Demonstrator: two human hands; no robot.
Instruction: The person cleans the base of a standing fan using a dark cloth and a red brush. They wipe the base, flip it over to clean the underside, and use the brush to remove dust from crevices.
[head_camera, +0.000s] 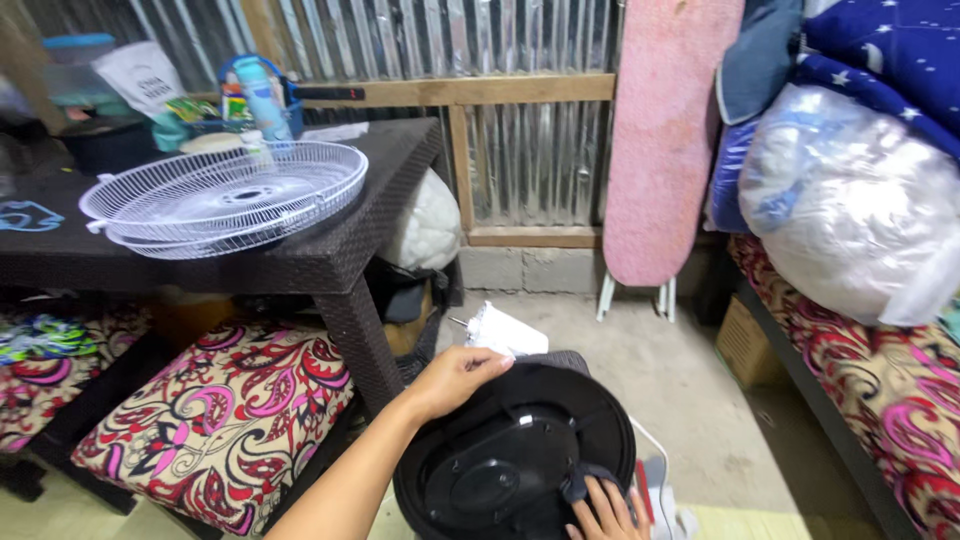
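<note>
A round black fan base (515, 455), tilted with its underside toward me, sits low in the middle of the head view. My left hand (455, 378) grips its upper left rim. My right hand (605, 510) presses a dark cloth (585, 480) against its lower right part. Behind the base, a white fan motor housing (505, 332) with a short metal shaft pokes up. Two white wire fan grilles (225, 195) lie stacked on the dark wicker table (330, 255) at the left.
Bottles and a blue basket (255, 95) stand at the table's back. Patterned floral cushions (215, 420) lie under it. A pink ironing board (665, 140) leans on the corrugated metal wall. Bagged bedding (850, 200) is piled on a floral bench at right.
</note>
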